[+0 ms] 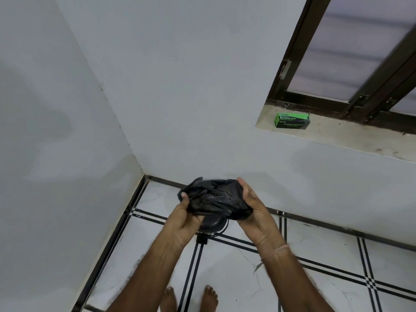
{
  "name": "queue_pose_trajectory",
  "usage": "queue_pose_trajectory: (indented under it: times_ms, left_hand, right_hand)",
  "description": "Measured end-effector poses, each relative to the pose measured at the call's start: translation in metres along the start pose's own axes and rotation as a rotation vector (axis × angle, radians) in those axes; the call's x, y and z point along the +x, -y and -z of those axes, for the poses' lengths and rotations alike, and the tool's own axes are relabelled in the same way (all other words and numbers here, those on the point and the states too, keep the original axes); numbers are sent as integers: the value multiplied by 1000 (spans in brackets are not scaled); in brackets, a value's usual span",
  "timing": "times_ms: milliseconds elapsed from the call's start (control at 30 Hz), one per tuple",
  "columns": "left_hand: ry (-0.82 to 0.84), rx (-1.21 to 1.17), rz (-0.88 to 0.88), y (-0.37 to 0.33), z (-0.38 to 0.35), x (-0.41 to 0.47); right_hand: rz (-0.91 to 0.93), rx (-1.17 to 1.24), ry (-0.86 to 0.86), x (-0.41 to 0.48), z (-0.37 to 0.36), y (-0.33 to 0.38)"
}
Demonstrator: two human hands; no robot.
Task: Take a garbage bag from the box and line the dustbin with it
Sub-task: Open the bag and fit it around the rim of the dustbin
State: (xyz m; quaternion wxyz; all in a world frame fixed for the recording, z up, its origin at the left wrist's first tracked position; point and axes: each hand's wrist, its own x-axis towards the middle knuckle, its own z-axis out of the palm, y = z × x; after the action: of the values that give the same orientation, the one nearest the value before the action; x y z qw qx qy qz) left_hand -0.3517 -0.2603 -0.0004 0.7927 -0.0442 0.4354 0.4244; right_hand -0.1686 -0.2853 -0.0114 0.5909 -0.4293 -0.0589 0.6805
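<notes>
1. The garbage bag [213, 199] is still a scrunched black wad, held up in the air between your hands. Its long side runs left to right and dips a bit toward the right.
2. Your left hand [186, 215] pinches the left end with the thumb on top, and your right hand [254, 212] curls round the right end. Both are gripping it.
3. Key bit: the dustbin [212, 224] sits on the floor straight below the wad. It's mostly hidden and peeks out nearer your left hand. My guess is you find the mouth, spread it, then go straight down.
4. The box [292, 120] is well apart, up on the window sill [337, 136] to your right.
</notes>
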Motion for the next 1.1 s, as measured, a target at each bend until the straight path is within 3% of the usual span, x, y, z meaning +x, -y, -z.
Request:
queue_pose_trajectory:
  times_ms: [200,467,600,767,833,967,1000,1033,1067,1100]
  left_hand:
    - [32,93,-88,-19,33,2]
    - [-46,331,-174,-32,44,20]
    - [-30,264,-242,-63,34,32]
    - [28,576,-331,-81,-14,43]
    - [73,677,-505,-93,-47,34]
    - [222,857,-1126,-89,-89,-9]
    - [201,943,-1143,-79,-77,-2]
    - [169,1010,-1024,-66,-57,13]
    - [117,1053,-818,-43,-18,26]
    - [48,975,-579,-26,13,33]
  right_hand:
    - [66,85,-102,7,27,14]
    - [163,-525,-39,17,25,7]
    - [169,-613,-73,41,12,39]
    - [171,-797,-72,63,-30,64]
    - [415,-1016,-112,63,-66,78]
    - [1439,-1130,-159,24,-109,92]
    - [1465,-1343,-129,27,-94,75]
    - [1246,-1663,-45,42,-68,50]
    - [782,-1917,46,43,-25,11]
    - [371,-1929,61,47,16,-18]
